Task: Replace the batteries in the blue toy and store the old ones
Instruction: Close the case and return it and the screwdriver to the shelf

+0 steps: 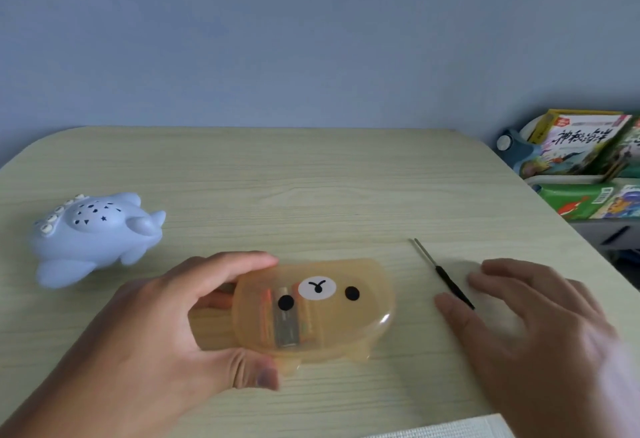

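Note:
The blue whale-shaped toy (93, 236) sits upright at the left of the wooden table (311, 178), untouched. My left hand (180, 326) grips a translucent orange bear-face box (329, 309) from its left end, fingers over the top edge and thumb below. Batteries (285, 321) show through its lid. A thin black-handled screwdriver (445, 275) lies to the right of the box. My right hand (540, 320) hovers with fingers spread just right of the screwdriver, fingertips close to its handle, holding nothing.
Beyond the table's right edge stands a rack of colourful books (585, 157). A white textured sheet (450, 429) pokes in at the bottom edge. A plain blue wall rises behind the table.

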Demonstrator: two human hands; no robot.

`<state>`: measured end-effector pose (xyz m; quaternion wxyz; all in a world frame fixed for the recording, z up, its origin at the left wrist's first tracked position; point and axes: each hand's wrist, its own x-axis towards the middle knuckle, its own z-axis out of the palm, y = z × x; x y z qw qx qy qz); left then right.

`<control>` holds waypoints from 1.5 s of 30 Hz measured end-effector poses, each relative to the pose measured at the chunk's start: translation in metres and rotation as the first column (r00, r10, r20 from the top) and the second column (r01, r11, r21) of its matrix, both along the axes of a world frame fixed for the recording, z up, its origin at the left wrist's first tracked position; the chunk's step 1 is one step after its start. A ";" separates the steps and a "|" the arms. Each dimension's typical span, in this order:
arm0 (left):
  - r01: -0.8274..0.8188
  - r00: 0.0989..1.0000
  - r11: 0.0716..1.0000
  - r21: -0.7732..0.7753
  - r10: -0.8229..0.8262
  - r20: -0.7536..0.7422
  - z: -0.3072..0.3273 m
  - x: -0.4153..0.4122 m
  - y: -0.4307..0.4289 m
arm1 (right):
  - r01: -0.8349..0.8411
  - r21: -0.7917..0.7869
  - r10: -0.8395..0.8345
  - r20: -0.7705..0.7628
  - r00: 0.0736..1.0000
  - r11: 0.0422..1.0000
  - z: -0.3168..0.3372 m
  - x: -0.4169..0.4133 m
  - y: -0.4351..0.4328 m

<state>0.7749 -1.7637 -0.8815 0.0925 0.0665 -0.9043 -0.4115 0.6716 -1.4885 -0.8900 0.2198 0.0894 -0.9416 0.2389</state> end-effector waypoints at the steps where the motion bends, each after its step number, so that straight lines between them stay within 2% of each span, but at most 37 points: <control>1: 0.008 1.000 1.000 0.010 -0.008 -0.003 -0.004 -0.001 -0.001 | 0.005 -0.014 -0.005 -0.005 1.000 1.000 0.001 0.000 -0.001; 7: 0.030 0.998 0.995 0.091 -0.024 -0.061 -0.020 -0.008 -0.005 | -0.025 -0.060 0.027 0.034 0.999 0.998 0.006 0.004 -0.008; 10: 0.000 0.986 0.997 0.076 0.013 -0.164 -0.015 -0.006 0.002 | -0.044 -0.023 0.045 0.050 0.998 0.999 0.007 0.005 -0.012; 13: 0.014 0.995 0.985 0.171 0.004 -0.104 -0.013 -0.007 -0.006 | -0.073 -0.044 0.075 0.041 0.996 0.996 0.013 0.006 -0.017; 17: 0.005 0.996 0.987 0.161 0.010 -0.090 0.020 -0.007 -0.017 | -0.099 -0.216 0.130 0.134 0.982 0.971 0.031 0.006 -0.032; 20: -0.012 0.998 0.986 0.167 0.022 -0.061 0.056 -0.011 -0.033 | -0.130 -0.247 0.163 0.118 0.979 0.960 0.057 0.001 -0.055; 23: 0.025 1.000 0.982 0.187 -0.023 -0.015 0.118 -0.019 -0.057 | -0.147 -0.221 0.172 0.097 0.980 0.964 0.117 -0.002 -0.080; 27: 0.003 1.000 0.991 0.136 -0.007 0.030 0.232 -0.036 -0.095 | -0.109 -0.218 0.148 0.170 0.974 0.970 0.228 -0.023 -0.113; 29: -0.037 0.999 0.989 0.146 0.032 0.041 0.293 -0.047 -0.112 | -0.076 -0.227 0.111 0.144 0.983 0.971 0.285 -0.035 -0.129; 32: -0.052 0.998 0.991 0.121 0.046 0.045 0.368 -0.066 -0.123 | -0.109 -0.256 0.140 0.107 0.984 0.960 0.348 -0.052 -0.139; 36: -0.082 0.996 0.987 0.141 0.079 0.030 0.440 -0.085 -0.112 | -0.188 -0.311 0.227 0.095 0.969 0.932 0.414 -0.067 -0.137; 40: -0.093 0.996 0.967 0.238 0.088 0.030 0.499 -0.092 -0.090 | -0.230 -0.354 0.277 0.088 0.957 0.906 0.478 -0.075 -0.119; 45: -0.058 0.998 0.948 0.314 0.051 0.030 0.641 -0.092 -0.059 | -0.202 -0.340 0.253 0.114 0.961 0.918 0.625 -0.076 -0.086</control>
